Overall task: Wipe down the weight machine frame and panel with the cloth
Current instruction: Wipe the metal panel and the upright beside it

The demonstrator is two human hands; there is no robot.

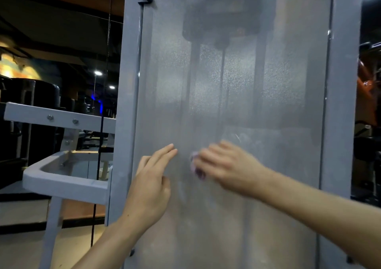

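A tall frosted panel point(237, 87) fills the middle of the view, bolted between the grey uprights of the weight machine frame point(128, 79). My right hand point(224, 165) is blurred and presses a small pinkish cloth point(197, 165) against the panel's lower middle; only the cloth's left edge shows past my fingers. My left hand point(151, 186) lies just left of it, fingers straight and resting on the panel near its left edge. The dark weight stack and its guide rods show dimly through the panel.
A grey horizontal bar point(59, 118) and a bracket arm point(66, 178) of the frame jut out to the left. A black cable point(99, 165) hangs beside the left upright. Dark gym equipment stands behind on both sides.
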